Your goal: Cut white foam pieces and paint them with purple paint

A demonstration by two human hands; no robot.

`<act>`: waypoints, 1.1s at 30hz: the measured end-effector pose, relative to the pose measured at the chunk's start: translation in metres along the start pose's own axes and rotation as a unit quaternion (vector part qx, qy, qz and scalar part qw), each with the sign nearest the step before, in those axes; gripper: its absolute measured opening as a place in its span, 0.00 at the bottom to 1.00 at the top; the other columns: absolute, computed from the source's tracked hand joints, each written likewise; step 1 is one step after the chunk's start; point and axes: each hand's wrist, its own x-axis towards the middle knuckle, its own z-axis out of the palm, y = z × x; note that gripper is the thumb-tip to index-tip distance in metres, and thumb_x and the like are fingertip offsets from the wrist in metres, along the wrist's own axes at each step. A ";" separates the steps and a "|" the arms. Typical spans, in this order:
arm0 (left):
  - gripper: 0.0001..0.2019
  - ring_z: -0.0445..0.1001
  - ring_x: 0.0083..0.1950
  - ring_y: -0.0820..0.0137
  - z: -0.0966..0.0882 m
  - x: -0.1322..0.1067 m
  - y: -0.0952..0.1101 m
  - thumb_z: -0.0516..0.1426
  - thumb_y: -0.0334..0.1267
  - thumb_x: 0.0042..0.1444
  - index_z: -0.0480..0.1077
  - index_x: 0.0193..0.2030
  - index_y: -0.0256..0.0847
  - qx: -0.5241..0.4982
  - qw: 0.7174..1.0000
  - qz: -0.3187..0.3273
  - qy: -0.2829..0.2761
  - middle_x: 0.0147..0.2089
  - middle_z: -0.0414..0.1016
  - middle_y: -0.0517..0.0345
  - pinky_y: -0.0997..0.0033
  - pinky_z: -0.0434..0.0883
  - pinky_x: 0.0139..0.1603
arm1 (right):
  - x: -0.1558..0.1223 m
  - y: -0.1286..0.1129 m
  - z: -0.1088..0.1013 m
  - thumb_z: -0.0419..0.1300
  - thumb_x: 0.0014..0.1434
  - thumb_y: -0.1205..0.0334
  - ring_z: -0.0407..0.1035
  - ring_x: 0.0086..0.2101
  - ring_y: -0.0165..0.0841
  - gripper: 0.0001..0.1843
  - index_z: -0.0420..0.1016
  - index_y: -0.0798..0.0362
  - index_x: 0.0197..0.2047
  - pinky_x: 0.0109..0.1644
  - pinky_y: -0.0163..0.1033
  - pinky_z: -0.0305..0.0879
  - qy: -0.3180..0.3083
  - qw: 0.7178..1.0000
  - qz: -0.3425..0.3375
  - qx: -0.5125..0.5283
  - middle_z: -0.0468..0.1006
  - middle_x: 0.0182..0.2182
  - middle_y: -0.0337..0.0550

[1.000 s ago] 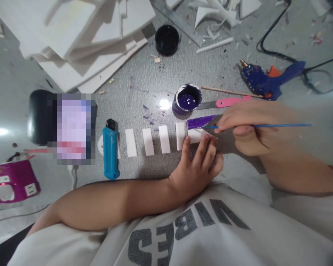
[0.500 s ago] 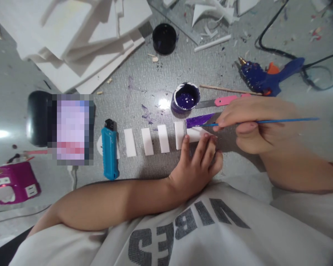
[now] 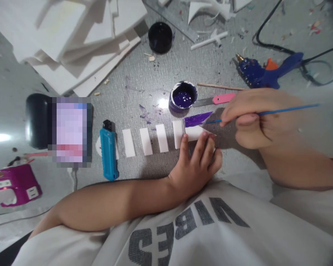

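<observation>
My right hand (image 3: 255, 116) is closed in a pinch on a thin blue paintbrush (image 3: 288, 109), whose tip rests on the purple-painted half of a white foam piece (image 3: 195, 125). My left hand (image 3: 195, 162) lies below that piece, its stretched fingertips pressing the white lower edge flat on the table. An open pot of purple paint (image 3: 183, 96) stands just above the piece. To its left lies a row of several small white foam strips (image 3: 145, 141).
A blue lighter (image 3: 109, 154) lies left of the strips, then a blurred phone on a black stand (image 3: 40, 120). A blue glue gun (image 3: 262, 70), a pink-handled knife (image 3: 216, 99), the black pot lid (image 3: 160, 37) and stacked white foam boards (image 3: 72, 40) surround the work. A magenta power strip (image 3: 15, 183) sits at far left.
The brush has drawn a little to the right along the painted strip and its handle has tilted up. My left hand has kept its hold on the piece.
</observation>
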 end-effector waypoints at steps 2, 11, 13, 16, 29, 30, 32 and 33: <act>0.17 0.82 0.85 0.41 0.000 0.001 0.000 0.63 0.42 0.86 0.81 0.74 0.40 0.001 1.000 -0.001 0.009 0.83 0.84 0.32 0.22 0.81 0.83 | 0.000 0.001 0.001 0.54 0.95 0.48 0.84 0.33 0.33 0.26 0.80 0.44 0.42 0.45 0.43 0.85 0.040 0.999 0.000 0.010 0.86 0.30 0.33; 0.20 0.79 0.89 0.37 0.001 -0.002 0.000 0.64 0.40 0.85 0.78 0.78 0.40 -0.019 1.000 0.002 -0.016 0.87 0.80 0.29 0.16 0.78 0.85 | -0.003 0.007 0.000 0.54 0.95 0.48 0.87 0.35 0.34 0.25 0.78 0.43 0.43 0.44 0.43 0.86 0.028 0.999 -0.010 -0.021 0.87 0.31 0.35; 0.21 0.79 0.89 0.37 0.002 -0.003 0.001 0.64 0.39 0.85 0.77 0.79 0.40 -0.021 1.000 0.001 -0.019 0.87 0.79 0.29 0.15 0.77 0.86 | -0.005 0.009 0.000 0.54 0.95 0.48 0.88 0.36 0.35 0.24 0.79 0.43 0.43 0.44 0.43 0.86 0.043 0.999 -0.006 -0.006 0.86 0.30 0.35; 0.22 0.78 0.90 0.38 0.002 -0.004 0.002 0.65 0.38 0.84 0.77 0.80 0.42 -0.022 0.999 -0.001 -0.028 0.88 0.78 0.31 0.14 0.76 0.87 | -0.004 0.009 -0.001 0.55 0.95 0.47 0.85 0.31 0.34 0.24 0.80 0.43 0.44 0.40 0.45 0.83 0.045 0.999 -0.016 0.010 0.85 0.30 0.34; 0.21 0.80 0.88 0.38 0.001 -0.002 0.000 0.65 0.39 0.84 0.78 0.78 0.40 -0.017 1.000 0.002 -0.014 0.87 0.80 0.29 0.17 0.79 0.85 | 0.000 0.008 0.001 0.52 0.95 0.45 0.87 0.32 0.34 0.29 0.79 0.44 0.40 0.37 0.44 0.82 0.050 0.998 -0.008 -0.031 0.84 0.28 0.36; 0.20 0.80 0.88 0.38 0.001 -0.002 0.000 0.64 0.38 0.85 0.78 0.78 0.40 -0.016 1.000 0.002 -0.014 0.87 0.80 0.29 0.17 0.79 0.85 | 0.000 0.008 0.001 0.52 0.95 0.45 0.87 0.33 0.34 0.29 0.78 0.44 0.40 0.38 0.44 0.82 0.050 0.998 -0.010 -0.040 0.84 0.28 0.37; 0.21 0.79 0.89 0.38 0.002 -0.003 0.001 0.65 0.38 0.84 0.77 0.79 0.40 -0.019 1.000 0.001 -0.020 0.88 0.78 0.29 0.15 0.77 0.86 | 0.000 0.007 0.002 0.52 0.95 0.47 0.87 0.33 0.34 0.29 0.78 0.44 0.39 0.37 0.44 0.80 0.067 0.997 -0.005 -0.049 0.82 0.27 0.37; 0.22 0.78 0.90 0.37 0.002 -0.004 0.001 0.65 0.38 0.84 0.77 0.80 0.41 -0.024 0.999 0.000 -0.025 0.89 0.77 0.29 0.13 0.75 0.87 | 0.000 0.007 0.002 0.52 0.96 0.47 0.87 0.33 0.34 0.29 0.78 0.45 0.39 0.37 0.44 0.79 0.074 0.996 0.003 -0.045 0.81 0.26 0.37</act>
